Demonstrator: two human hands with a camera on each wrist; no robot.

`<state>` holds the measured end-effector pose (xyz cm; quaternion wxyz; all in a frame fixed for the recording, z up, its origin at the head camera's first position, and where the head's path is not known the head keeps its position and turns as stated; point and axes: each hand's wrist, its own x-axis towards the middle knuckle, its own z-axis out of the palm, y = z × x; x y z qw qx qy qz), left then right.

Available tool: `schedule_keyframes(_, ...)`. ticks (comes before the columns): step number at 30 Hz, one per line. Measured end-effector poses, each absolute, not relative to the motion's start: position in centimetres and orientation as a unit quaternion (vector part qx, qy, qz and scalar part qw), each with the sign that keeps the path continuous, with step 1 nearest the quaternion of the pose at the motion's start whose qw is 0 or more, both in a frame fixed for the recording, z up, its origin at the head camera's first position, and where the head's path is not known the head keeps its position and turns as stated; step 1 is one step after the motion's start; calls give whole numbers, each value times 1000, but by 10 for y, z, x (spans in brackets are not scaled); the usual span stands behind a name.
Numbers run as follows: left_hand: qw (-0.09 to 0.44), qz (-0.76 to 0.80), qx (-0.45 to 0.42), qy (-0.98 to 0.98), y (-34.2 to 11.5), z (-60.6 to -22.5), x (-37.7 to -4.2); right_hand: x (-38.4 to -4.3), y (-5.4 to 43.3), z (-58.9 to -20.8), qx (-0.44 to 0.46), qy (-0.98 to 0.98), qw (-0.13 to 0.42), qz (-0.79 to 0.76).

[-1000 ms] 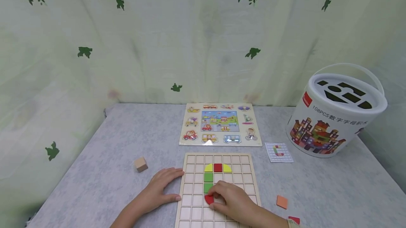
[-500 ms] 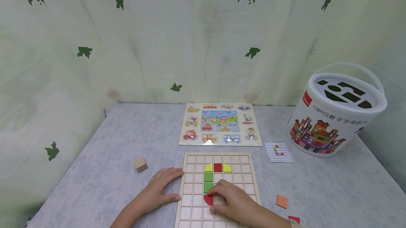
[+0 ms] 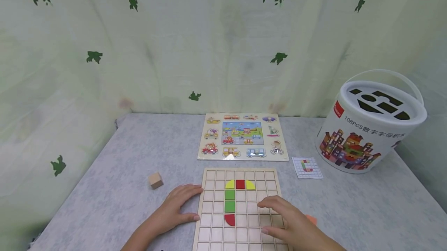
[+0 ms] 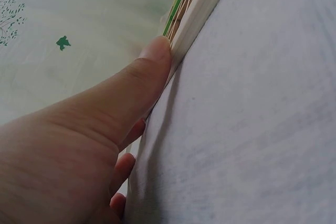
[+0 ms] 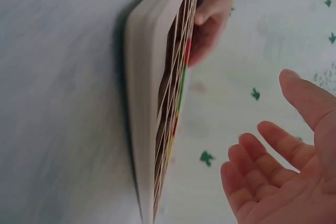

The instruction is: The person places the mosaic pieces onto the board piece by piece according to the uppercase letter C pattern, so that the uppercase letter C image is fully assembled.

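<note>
A wooden grid board (image 3: 216, 234) lies flat at the table's front. In its squares sit two yellow quarter-round tiles, a red square tile (image 3: 240, 184) between them, two green square tiles (image 3: 229, 200) below the left one, and a red quarter-round tile (image 3: 229, 220) at the bottom. My left hand (image 3: 173, 209) touches the board's left edge with its thumb and fingertips; the left wrist view shows the thumb (image 4: 149, 72) on the rim. Over the board's right side is my right hand (image 3: 291, 222), thumb and fingers apart, holding nothing; the right wrist view shows its spread fingers (image 5: 262, 166).
An orange tile (image 3: 312, 219) lies partly hidden behind the right hand. A small pattern card (image 3: 307, 168) and a white block bucket (image 3: 366, 130) are at the right. Behind the board lies a vehicle picture puzzle (image 3: 243, 137). A wooden cube (image 3: 155, 180) is at the left.
My right hand has let go of the red quarter-round tile, which stays in its square, and has moved right with its fingers opened. The left hand has stayed at the board's edge.
</note>
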<state>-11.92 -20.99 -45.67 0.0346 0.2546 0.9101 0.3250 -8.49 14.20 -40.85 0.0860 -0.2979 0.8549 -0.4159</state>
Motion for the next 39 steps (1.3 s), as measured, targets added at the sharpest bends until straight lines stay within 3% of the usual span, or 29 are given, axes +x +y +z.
schedule_keyframes(10,35,327,254,910,-210,-457,-119,-78,188,-417,-230,894,43,-382)
schedule_keyframes(23,40,323,255,911,-210,-456,-120,-85,221,-433,-127,909,155,-366)
schedule_keyframes(33,49,323,245,913,-209,-454,-119,-90,222,-440,-43,937,153,-311)
schedule_keyframes(39,48,324,244,913,-209,-453,-119,-90,222,-440,-67,939,143,-307)
